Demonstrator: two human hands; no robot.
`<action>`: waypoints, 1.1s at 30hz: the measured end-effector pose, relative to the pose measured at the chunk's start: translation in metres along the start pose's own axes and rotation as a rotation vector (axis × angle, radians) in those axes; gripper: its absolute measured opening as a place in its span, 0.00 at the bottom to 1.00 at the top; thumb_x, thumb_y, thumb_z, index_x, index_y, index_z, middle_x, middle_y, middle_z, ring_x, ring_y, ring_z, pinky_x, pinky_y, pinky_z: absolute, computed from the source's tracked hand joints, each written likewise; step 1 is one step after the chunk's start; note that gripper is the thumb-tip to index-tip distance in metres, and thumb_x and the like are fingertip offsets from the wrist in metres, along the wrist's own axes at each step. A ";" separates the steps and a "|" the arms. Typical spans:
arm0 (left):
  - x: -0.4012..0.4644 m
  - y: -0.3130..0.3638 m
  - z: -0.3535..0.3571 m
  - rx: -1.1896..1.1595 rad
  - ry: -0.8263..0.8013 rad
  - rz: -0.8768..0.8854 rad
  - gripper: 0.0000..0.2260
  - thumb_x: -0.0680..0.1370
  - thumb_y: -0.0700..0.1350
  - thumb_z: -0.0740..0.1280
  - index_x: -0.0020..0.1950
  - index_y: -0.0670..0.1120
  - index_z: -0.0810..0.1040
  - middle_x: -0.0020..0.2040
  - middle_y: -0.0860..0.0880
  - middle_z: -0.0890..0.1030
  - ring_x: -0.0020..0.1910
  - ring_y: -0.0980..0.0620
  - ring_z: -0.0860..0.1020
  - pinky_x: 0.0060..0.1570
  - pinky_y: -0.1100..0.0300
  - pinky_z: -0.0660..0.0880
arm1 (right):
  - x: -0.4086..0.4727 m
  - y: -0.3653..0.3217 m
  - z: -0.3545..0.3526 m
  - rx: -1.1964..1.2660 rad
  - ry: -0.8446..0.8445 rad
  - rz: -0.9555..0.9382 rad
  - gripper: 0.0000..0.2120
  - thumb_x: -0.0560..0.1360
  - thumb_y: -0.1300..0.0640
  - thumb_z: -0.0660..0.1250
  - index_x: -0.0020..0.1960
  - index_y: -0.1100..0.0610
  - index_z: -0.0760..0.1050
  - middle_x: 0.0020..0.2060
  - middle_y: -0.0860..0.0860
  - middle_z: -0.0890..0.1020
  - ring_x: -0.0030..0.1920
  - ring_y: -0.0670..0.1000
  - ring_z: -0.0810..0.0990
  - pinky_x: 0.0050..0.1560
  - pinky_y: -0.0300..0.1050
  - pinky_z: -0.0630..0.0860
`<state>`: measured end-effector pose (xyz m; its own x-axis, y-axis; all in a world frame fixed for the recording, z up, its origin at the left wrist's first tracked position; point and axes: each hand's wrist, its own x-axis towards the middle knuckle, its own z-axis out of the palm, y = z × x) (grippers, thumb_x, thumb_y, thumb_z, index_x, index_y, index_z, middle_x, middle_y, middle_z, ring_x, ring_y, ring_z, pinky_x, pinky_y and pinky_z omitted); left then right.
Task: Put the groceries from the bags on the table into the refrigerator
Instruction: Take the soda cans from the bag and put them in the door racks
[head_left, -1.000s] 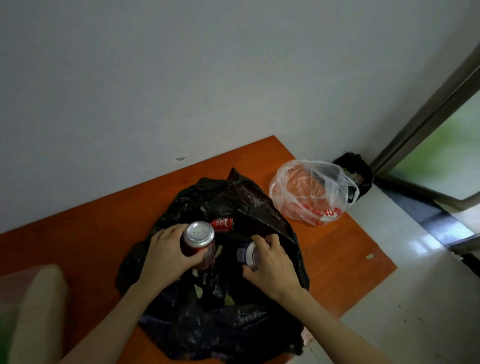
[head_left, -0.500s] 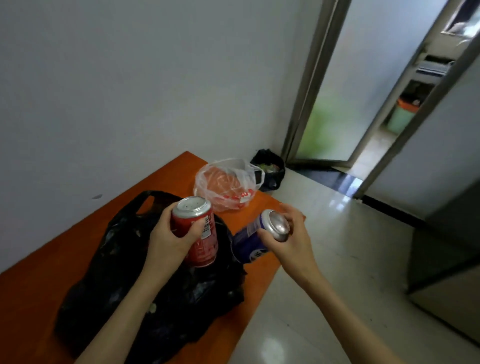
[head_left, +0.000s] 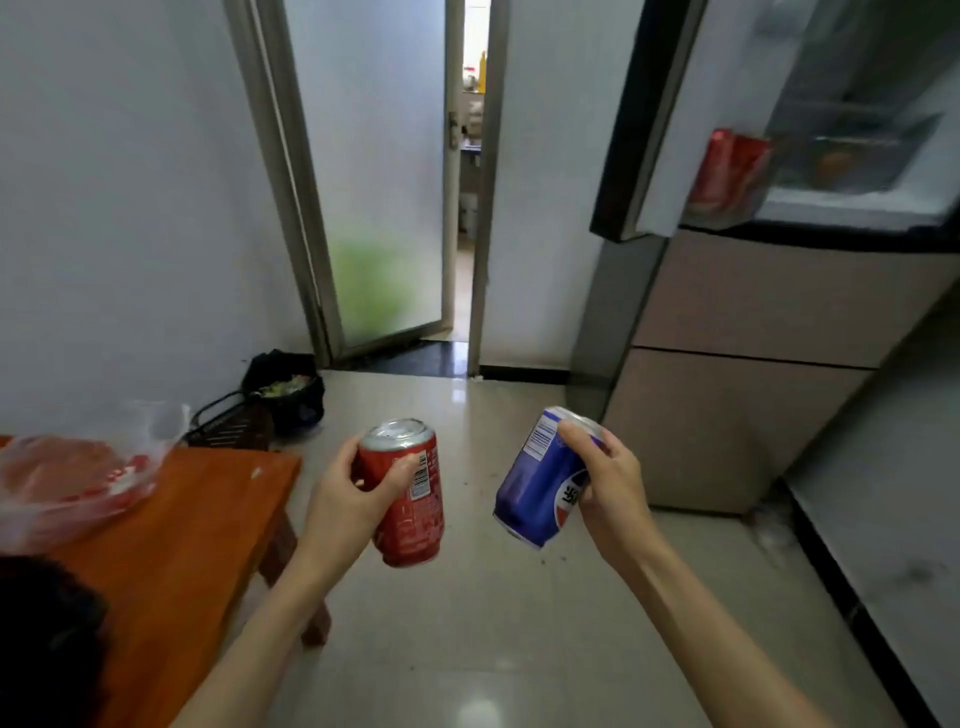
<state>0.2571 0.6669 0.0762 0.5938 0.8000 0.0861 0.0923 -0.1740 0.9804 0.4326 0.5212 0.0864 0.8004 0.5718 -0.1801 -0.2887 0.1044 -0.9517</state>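
My left hand (head_left: 345, 501) grips a red soda can (head_left: 410, 512), held nearly upright above the floor. My right hand (head_left: 610, 493) grips a blue soda can (head_left: 535, 493) by its top end, tilted to the left. The refrigerator (head_left: 753, 364) stands at the right with its upper door (head_left: 639, 119) swung open; red packages (head_left: 727, 171) sit in a door shelf. The orange table (head_left: 182, 540) is at the lower left, with a clear plastic bag (head_left: 67, 483) on it and the black bag (head_left: 41, 639) at the bottom left corner.
A black bin (head_left: 285, 389) with scraps stands on the floor by the wall past the table. A frosted glass door (head_left: 374, 171) and a narrow open doorway (head_left: 467, 197) lie straight ahead. Pale tiled floor (head_left: 467, 623) stretches between the table and the refrigerator.
Both hands lifted the cans out of the black bag and carried them off the table. My view turned right, bringing the refrigerator into sight.
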 end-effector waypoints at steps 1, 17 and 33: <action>0.002 0.004 0.032 -0.001 -0.032 0.007 0.30 0.64 0.62 0.73 0.61 0.49 0.73 0.51 0.52 0.79 0.50 0.56 0.78 0.46 0.60 0.76 | 0.003 -0.011 -0.029 -0.005 0.028 -0.013 0.21 0.69 0.53 0.70 0.60 0.61 0.74 0.46 0.57 0.82 0.43 0.51 0.80 0.42 0.45 0.78; 0.095 0.101 0.350 -0.057 -0.392 0.196 0.22 0.65 0.58 0.72 0.56 0.55 0.73 0.50 0.57 0.79 0.49 0.60 0.78 0.42 0.66 0.73 | 0.095 -0.142 -0.281 0.228 0.294 -0.068 0.16 0.69 0.52 0.71 0.53 0.60 0.79 0.40 0.54 0.83 0.41 0.52 0.81 0.49 0.52 0.78; 0.303 0.305 0.475 -0.091 -0.170 0.646 0.19 0.63 0.59 0.68 0.52 0.60 0.72 0.47 0.61 0.78 0.44 0.69 0.77 0.41 0.70 0.75 | 0.331 -0.388 -0.291 0.125 0.120 -0.507 0.11 0.73 0.50 0.68 0.48 0.57 0.78 0.35 0.48 0.82 0.35 0.45 0.82 0.43 0.46 0.81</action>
<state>0.8447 0.5834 0.3174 0.6255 0.4488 0.6383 -0.3866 -0.5323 0.7531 0.9622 0.4331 0.3233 0.9082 0.3279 0.2601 0.0950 0.4439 -0.8910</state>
